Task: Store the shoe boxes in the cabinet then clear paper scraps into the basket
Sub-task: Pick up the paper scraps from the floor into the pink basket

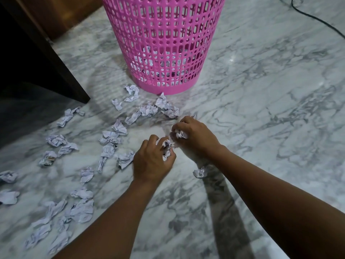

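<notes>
A tall pink perforated basket (164, 34) stands on the marble floor at the top centre, with crumpled paper showing through its lower holes. Several crumpled white paper scraps (110, 139) lie scattered across the floor in front and to the left of it. My left hand (151, 161) is low over the floor with its fingers curled round a crumpled scrap (166, 146). My right hand (194, 135), just beyond it and to the right, grips another scrap (180, 134). One loose scrap (200, 172) lies under my right forearm.
A dark wooden cabinet (33, 58) stands at the left, its corner reaching the floor near the scraps. A black cable (317, 17) runs across the floor at the top right. The marble floor (270, 109) spreads to the right of the basket.
</notes>
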Available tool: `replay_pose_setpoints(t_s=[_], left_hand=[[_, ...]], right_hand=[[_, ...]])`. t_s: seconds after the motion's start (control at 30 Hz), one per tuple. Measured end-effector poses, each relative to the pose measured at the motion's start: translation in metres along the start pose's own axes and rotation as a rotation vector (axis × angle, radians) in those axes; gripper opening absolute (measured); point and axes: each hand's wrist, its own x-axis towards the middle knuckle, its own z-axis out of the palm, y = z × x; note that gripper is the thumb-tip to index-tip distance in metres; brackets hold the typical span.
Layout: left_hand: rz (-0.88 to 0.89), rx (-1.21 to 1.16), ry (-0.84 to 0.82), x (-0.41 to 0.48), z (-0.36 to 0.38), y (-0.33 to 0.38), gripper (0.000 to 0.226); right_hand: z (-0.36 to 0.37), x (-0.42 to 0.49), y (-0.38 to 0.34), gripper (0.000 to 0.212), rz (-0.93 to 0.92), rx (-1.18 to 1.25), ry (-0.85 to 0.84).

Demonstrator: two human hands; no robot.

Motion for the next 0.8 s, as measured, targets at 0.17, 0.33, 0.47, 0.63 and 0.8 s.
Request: replay_pose_setpoints(t_s=[0.17,0.33,0.47,0.63,0.8], left_hand=[[0.018,0.063,-0.116,0.008,-0.003,-0.002,0.018],[-0.128,-0.041,-0.214,0.011,-0.018,0.005,0.027],[-0.131,-0.153,-0.177,0.008,-0.036,0.018,0.026],[-0.076,-0.192,-0.156,-0.001,-0.054,0.026,0.028],[-0.067,-0.183,-0.161,-0.021,-0.068,0.018,0.029]], right_hand=[[-0.019,0.008,0.0,0.02,0.135,0.12,-0.069],[-0.052,-0.025,-0.019,0.022,0.249,0.189,0.122],[-0.053,-0.071,-0.027,0.022,0.463,0.178,0.24],[-0.02,-0.117,-0.045,0.019,0.647,0.176,0.123],[-0.008,-0.126,-0.064,0.038,0.541,-0.009,0.046]])
